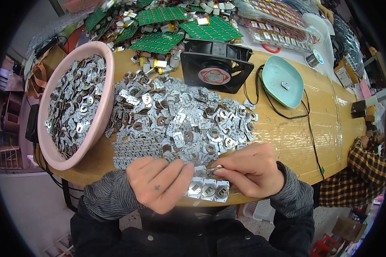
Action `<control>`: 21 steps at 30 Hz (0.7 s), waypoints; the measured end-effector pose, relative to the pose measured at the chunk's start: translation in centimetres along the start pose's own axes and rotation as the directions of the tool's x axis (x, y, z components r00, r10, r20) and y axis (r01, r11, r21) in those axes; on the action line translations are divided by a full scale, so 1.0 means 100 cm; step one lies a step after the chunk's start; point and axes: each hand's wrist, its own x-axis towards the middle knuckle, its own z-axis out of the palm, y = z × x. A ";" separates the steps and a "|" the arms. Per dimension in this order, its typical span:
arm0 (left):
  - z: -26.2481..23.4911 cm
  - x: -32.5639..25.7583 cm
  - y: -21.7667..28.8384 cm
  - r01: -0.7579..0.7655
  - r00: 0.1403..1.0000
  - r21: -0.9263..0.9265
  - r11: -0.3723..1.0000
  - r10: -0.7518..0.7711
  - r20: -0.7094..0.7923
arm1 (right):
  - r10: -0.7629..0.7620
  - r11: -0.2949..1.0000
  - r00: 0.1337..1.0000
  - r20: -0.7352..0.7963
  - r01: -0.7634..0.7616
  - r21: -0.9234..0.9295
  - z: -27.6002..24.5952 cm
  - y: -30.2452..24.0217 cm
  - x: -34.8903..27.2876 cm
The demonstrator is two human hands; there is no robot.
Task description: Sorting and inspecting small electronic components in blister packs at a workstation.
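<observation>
While the right hand pinches a small metal piece just beyond the near row of plates, the left hand curls, hold hidden, can't tell; best pinch lightly by the edge, leaving the row undisturbed.

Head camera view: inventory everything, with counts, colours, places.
Basin: one, pink, left
Metal parts: many, silvery, basin and table
Round-faced parts: three or more, silver, between hands
Fan: one, black, behind heap
Dish: one, teal, right of fan
Cable: one or more, black, by dish
Circuit boards: several, green, top
Wrapped packs: several, reddish, top right
Spool: one, blue, top right
Table: one, tan, centre
Co-worker's sleeve: one, orange checked, right edge
Left hand: one, grey cuff, front
Right hand: one, grey cuff, front, pinching shiny piece
</observation>
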 end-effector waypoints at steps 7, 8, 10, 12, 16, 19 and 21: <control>0.002 0.001 -0.003 -0.024 1.000 0.017 1.000 0.024 0.000 | -0.060 0.998 0.998 0.016 0.060 -0.034 -0.001 0.001 0.001; 0.001 0.001 -0.003 -0.036 0.999 0.025 0.999 0.036 0.004 | -0.062 0.997 0.998 0.019 0.062 -0.037 -0.001 0.002 0.001; 0.000 0.002 -0.002 -0.031 0.999 0.019 0.999 0.031 0.020 | -0.073 0.997 0.997 0.006 0.073 -0.039 0.001 0.004 0.000; 0.001 0.002 -0.001 -0.029 0.999 0.012 1.000 0.028 0.035 | -0.085 0.996 0.996 -0.008 0.084 -0.043 0.002 0.005 -0.001; 0.001 0.002 0.000 -0.016 1.000 0.018 1.000 0.015 0.023 | -0.069 0.997 0.997 0.032 0.070 -0.044 -0.002 0.002 0.000; 0.000 0.003 0.000 -0.010 0.999 0.015 1.000 0.010 0.032 | -0.060 0.997 0.997 0.049 0.062 -0.049 -0.004 0.001 0.000; 0.000 0.003 0.000 -0.016 0.999 0.018 1.000 0.015 0.036 | -0.052 0.997 0.997 0.058 0.054 -0.045 -0.005 0.001 0.001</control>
